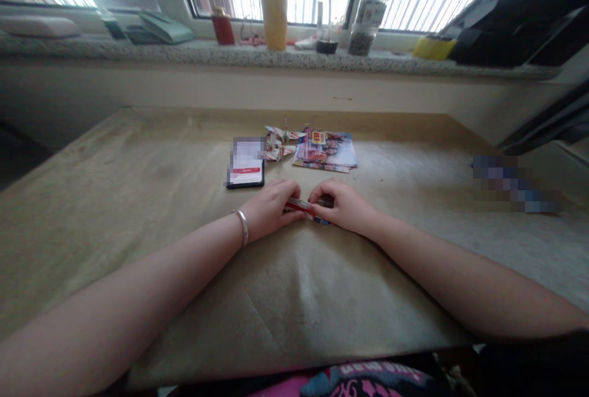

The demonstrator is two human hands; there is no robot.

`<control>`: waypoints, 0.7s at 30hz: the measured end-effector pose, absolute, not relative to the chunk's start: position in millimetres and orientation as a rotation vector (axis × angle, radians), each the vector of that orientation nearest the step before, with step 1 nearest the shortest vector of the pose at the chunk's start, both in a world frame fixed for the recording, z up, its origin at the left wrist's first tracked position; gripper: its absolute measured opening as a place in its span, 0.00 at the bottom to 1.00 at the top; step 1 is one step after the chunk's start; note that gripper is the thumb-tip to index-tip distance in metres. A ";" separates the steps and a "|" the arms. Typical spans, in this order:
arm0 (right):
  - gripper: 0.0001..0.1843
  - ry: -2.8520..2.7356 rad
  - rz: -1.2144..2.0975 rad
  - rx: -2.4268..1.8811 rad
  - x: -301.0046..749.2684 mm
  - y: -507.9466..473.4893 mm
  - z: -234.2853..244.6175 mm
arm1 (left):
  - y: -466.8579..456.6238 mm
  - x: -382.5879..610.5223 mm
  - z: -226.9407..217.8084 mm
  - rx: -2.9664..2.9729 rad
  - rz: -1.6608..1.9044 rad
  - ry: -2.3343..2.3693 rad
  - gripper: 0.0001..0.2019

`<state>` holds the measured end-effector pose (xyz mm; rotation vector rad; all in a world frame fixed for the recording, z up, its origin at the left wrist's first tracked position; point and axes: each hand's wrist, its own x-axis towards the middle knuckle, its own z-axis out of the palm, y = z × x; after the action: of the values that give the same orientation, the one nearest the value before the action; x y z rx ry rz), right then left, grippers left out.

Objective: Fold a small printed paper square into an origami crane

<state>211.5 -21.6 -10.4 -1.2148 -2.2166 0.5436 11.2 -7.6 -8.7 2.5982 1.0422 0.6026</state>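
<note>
Between my two hands, low over the table, is a small folded piece of printed paper (300, 204) with red, white and blue on it. My left hand (276, 204), with a silver bracelet at the wrist, pinches its left end between thumb and fingers. On the other side my right hand (338, 202) has thumb and curled fingers closed on the right end. My fingers hide much of the paper. Just beyond lie folded paper cranes (280, 150) and a stack of colourful printed sheets (326, 150).
A phone (246, 164) with a lit screen lies left of the cranes. Far right on the table (138, 231) is a blurred-out flat item (510, 185). The window sill (184, 50) behind carries a red jar (223, 26), a tall yellow cylinder (272, 4) and a black bag (515, 16).
</note>
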 end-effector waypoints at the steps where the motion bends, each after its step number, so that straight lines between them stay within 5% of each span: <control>1: 0.04 -2.203 0.569 -1.236 211.4 -22.7 -9.4 | -7.2 11.5 -8.4 2.598 0.605 1.055 0.13; 12: 0.06 -2.124 0.642 -1.186 209.7 -26.2 -9.0 | -7.8 12.0 -5.7 2.613 0.653 1.005 0.08; 21: 0.04 -2.325 0.133 -1.010 219.9 -18.6 -9.5 | 3.3 4.7 -9.4 2.861 0.733 0.861 0.05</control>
<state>219.9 -18.6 -9.5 -1.0104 -2.3255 0.1331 4.7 3.3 -9.4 2.8613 0.8610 0.7334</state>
